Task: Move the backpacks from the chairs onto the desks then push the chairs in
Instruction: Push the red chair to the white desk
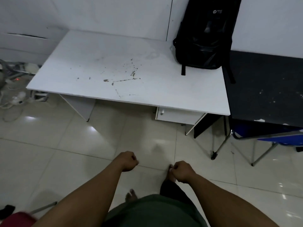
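Note:
A black backpack (205, 35) stands upright on the back right corner of the white desk (101, 66), leaning on the wall. A black desk (265, 89) adjoins it on the right, with a blue chair (282, 138) tucked partly under it. At the bottom left corner a red chair (16, 218) shows only its edge and one metal leg. My left hand (128, 161) and my right hand (182, 171) hang in front of me over the floor, both curled into fists with nothing in them, well short of the white desk.
Cables and a power strip (16, 99) lie on the floor left of the white desk. A small drawer unit (177, 114) sits under its right side. Pale glossy tiles (65, 153) cover the floor between me and the desks.

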Motion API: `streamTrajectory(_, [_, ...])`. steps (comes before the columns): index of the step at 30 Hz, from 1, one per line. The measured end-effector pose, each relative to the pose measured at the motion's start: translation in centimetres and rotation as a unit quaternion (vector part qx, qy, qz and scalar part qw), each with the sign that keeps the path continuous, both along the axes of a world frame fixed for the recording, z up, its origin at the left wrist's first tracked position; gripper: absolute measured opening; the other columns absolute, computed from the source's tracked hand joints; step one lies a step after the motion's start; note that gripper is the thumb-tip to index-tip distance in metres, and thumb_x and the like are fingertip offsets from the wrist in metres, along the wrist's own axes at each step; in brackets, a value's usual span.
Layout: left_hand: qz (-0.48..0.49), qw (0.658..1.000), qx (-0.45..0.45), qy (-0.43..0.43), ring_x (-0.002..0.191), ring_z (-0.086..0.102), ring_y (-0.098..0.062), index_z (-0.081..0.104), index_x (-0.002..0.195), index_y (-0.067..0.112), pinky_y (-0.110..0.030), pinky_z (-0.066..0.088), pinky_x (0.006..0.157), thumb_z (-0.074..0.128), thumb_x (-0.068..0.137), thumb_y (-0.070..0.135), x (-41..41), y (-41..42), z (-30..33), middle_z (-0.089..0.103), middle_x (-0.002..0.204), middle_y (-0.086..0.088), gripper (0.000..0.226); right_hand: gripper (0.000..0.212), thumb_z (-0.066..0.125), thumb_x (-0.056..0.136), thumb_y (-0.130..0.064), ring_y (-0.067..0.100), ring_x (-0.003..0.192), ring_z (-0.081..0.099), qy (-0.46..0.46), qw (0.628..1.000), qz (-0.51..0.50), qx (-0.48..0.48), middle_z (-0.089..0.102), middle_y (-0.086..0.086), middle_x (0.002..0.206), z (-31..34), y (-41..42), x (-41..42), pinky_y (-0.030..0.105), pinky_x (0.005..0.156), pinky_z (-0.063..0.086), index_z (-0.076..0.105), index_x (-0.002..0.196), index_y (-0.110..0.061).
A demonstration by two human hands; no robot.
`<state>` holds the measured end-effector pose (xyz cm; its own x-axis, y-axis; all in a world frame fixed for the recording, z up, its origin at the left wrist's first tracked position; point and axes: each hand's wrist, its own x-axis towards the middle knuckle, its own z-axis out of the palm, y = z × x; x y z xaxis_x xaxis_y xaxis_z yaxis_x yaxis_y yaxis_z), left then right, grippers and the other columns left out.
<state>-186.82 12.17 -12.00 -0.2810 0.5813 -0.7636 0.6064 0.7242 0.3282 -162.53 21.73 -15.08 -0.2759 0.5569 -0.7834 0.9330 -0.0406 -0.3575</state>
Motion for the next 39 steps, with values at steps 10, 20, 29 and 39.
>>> streamTrajectory(10, [-0.009,0.999,-0.045,0.027,0.124,0.052,-0.024,0.056,0.132,0.009,-0.031,0.043,0.102,0.051,0.099,0.040,-2.0,-12.1,-1.4,0.054,0.138,-0.009,0.046,0.024,0.062,0.094,-0.033,0.019,0.096,0.064,0.006,1.000,0.006,0.006,0.068,0.007,0.106,-0.4,-10.4,-0.9,0.028,0.084,0.051,0.069,0.105,-0.014])
streamTrajectory(20, [0.063,0.998,-0.011,0.010,0.122,0.053,-0.023,0.059,0.127,0.012,-0.029,0.043,0.099,0.055,0.096,0.042,2.7,-17.5,-1.2,0.055,0.135,-0.008,0.043,0.016,0.063,0.092,-0.035,0.018,0.085,0.060,0.010,0.999,0.042,0.033,0.065,0.003,0.091,-0.1,-13.9,3.1,0.034,0.084,0.056,0.062,0.089,-0.019])
streamTrajectory(29, [0.091,0.996,-0.002,-0.002,0.118,0.056,-0.025,0.062,0.123,0.008,-0.030,0.048,0.097,0.055,0.096,0.037,11.2,-26.1,-0.2,0.059,0.130,-0.011,0.040,0.017,0.061,0.091,-0.036,0.021,0.084,0.060,0.018,0.995,0.098,0.011,0.070,0.010,0.103,-0.6,-21.8,8.5,0.030,0.078,0.053,0.061,0.091,-0.019])
streamTrajectory(39, [0.150,0.988,-0.044,0.000,0.118,0.056,-0.022,0.063,0.122,0.011,-0.028,0.046,0.096,0.058,0.095,0.037,13.9,-37.9,-0.4,0.059,0.131,-0.008,0.037,0.023,0.057,0.094,-0.032,0.021,0.082,0.059,-0.038,0.982,0.181,-0.028,0.059,0.001,0.075,-1.2,-31.4,13.4,0.025,0.073,0.047,0.056,0.075,-0.018])
